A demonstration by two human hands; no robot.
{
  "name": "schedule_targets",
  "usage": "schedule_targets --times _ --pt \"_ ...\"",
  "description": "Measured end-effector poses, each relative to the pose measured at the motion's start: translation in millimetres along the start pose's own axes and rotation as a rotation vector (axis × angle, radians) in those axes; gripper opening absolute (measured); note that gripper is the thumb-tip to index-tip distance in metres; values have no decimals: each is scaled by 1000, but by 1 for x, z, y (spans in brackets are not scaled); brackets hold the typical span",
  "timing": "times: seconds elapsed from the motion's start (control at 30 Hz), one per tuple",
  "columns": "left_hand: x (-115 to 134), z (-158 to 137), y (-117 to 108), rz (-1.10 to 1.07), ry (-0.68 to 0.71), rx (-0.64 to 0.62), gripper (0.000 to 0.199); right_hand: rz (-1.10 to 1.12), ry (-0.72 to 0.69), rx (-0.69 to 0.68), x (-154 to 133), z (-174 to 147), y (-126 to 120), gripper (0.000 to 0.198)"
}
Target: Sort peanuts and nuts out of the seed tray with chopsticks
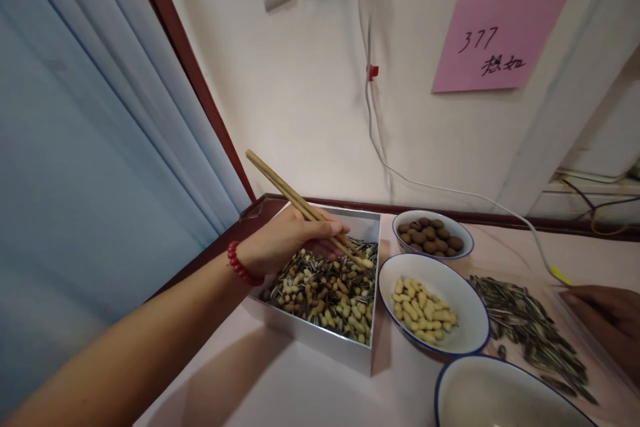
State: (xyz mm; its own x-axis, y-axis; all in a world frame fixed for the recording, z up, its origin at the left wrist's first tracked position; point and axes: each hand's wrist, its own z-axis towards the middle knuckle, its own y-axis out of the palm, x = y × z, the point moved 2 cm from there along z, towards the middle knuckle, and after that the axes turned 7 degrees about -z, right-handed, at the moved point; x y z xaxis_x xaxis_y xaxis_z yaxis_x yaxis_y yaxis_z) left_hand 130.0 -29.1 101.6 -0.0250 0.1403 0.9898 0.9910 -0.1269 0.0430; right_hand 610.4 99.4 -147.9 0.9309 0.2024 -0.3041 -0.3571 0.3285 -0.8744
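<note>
My left hand, with a red bead bracelet at the wrist, is closed around a pair of wooden chopsticks. Their tips touch a peanut inside a white box, near its right wall. Unshelled peanuts and striped sunflower seeds lie mixed in that box. At the right edge, my right hand is cut off and in shadow, beside a clear plastic edge; what its fingers do is hard to make out. A blue-rimmed bowl of peanuts stands right of the box.
Behind stands a bowl of round brown nuts. Another blue-rimmed bowl is cut off at the bottom. Sunflower seeds are heaped at the right. A white cable runs down the wall onto the table; a blue curtain hangs left.
</note>
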Motion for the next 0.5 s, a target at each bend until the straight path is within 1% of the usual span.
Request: schedule_targets --times 0.07,0.13,0.23,0.33,0.43,0.5 --pt "4 1 17 -4 20 -45 22 26 -4 -28 -2 0 -3 48" --pt "2 3 34 26 13 -107 23 37 7 -37 -6 -1 -7 49" --pt "-6 5 49 73 -32 -167 26 46 24 -40 -15 -1 -13 49" --pt "-10 5 47 109 -25 -164 27 45 30 -45 -21 -1 -18 48" --pt "-6 0 35 132 29 -144 28 36 34 -32 -21 -1 -18 50" --pt "-3 -4 24 139 52 -106 28 34 24 -25 -17 -2 -14 50"
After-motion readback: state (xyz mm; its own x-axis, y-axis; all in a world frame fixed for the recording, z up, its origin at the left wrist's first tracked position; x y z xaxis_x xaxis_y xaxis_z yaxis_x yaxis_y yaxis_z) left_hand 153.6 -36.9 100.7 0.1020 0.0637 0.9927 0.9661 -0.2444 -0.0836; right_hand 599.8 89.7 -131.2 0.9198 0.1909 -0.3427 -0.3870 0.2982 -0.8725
